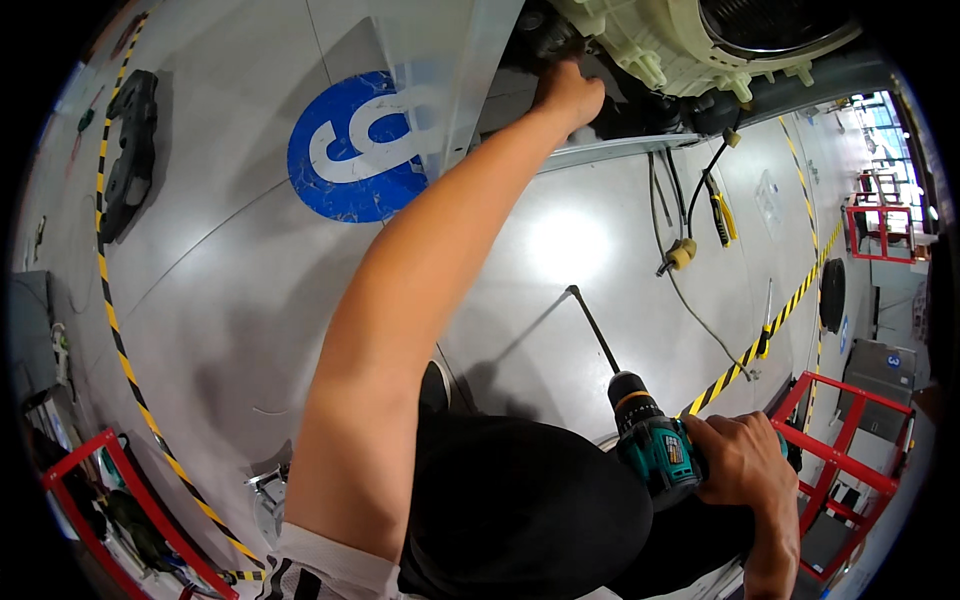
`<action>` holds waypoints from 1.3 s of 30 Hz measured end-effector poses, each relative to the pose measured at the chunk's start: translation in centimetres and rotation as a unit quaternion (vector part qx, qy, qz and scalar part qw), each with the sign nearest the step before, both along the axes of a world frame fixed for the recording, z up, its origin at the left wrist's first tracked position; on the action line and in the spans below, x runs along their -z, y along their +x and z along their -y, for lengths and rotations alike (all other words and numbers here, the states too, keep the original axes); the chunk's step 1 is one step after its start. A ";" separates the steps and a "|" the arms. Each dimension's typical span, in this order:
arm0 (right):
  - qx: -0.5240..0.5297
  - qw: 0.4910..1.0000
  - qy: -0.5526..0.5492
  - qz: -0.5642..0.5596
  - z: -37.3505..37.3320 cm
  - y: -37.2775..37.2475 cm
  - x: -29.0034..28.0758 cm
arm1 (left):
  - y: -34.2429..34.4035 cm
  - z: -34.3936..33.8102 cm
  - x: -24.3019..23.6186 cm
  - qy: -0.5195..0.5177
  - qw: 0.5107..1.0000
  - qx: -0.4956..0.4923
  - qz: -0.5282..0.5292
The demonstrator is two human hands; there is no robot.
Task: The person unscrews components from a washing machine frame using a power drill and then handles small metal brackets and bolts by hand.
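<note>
My right hand (745, 462) is wrapped around the grip of a teal and black cordless drill (660, 445). A long thin dark bit (597, 330) with a wider socket-like tip points from its chuck toward the floor ahead. My left arm stretches forward into an opened white metal cabinet (440, 70), which looks like a washing machine lying over. Inside it, my left hand (570, 95) is closed, its fingertips hidden beside a dark round part (548, 35). A cream plastic tub (650, 45) with ribs and a dark round centre sits right of that hand.
Loose cables with yellowish plugs (682, 254) hang from the cabinet to the floor. Yellow-handled pliers (724, 218) and a screwdriver (765, 340) lie to the right. Striped tape (130, 375) marks the floor. Red-framed carts (850, 450) stand at both sides; a black moulded piece (130, 155) lies far left.
</note>
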State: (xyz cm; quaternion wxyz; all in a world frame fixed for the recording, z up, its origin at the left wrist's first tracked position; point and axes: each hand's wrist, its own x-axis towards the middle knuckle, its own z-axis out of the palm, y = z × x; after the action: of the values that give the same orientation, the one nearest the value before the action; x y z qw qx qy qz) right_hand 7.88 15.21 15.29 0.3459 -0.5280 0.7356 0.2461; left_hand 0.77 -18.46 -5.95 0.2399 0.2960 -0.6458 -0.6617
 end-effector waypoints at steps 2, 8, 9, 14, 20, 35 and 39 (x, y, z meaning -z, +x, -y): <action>-0.013 1.000 -0.002 0.000 0.5 0.1 0.3 | 0.8 -0.1 1.4 -0.048 0.999 0.002 0.018; -0.029 0.999 -0.030 -0.013 -0.2 -0.4 0.1 | 6.4 -3.1 0.2 -0.250 0.947 0.140 0.147; -0.030 0.999 -0.033 -0.023 -0.4 -0.6 0.2 | 7.3 -3.0 0.1 -0.278 0.936 0.157 0.150; -0.021 0.999 -0.008 -0.049 -1.8 -1.0 -0.5 | 9.2 -4.9 0.3 -0.418 0.858 0.265 0.135; -0.070 0.990 -0.123 0.018 -4.6 -2.2 0.5 | 9.0 -9.8 -4.3 -0.480 0.674 0.501 0.254; -0.181 0.969 -0.100 0.136 -8.3 -5.7 1.0 | 5.8 -9.7 -10.2 -0.722 0.397 0.504 0.258; -0.167 0.968 -0.110 0.151 -9.1 -6.6 1.4 | 3.3 -11.3 -7.6 -0.700 0.429 0.534 0.202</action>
State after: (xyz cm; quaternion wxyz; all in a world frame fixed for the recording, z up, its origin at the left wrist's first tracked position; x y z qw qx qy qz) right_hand 1.28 24.27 13.92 0.3468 -0.7089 0.5990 0.1356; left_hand 4.06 -7.21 1.62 -0.1733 -0.2523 -0.9468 0.0999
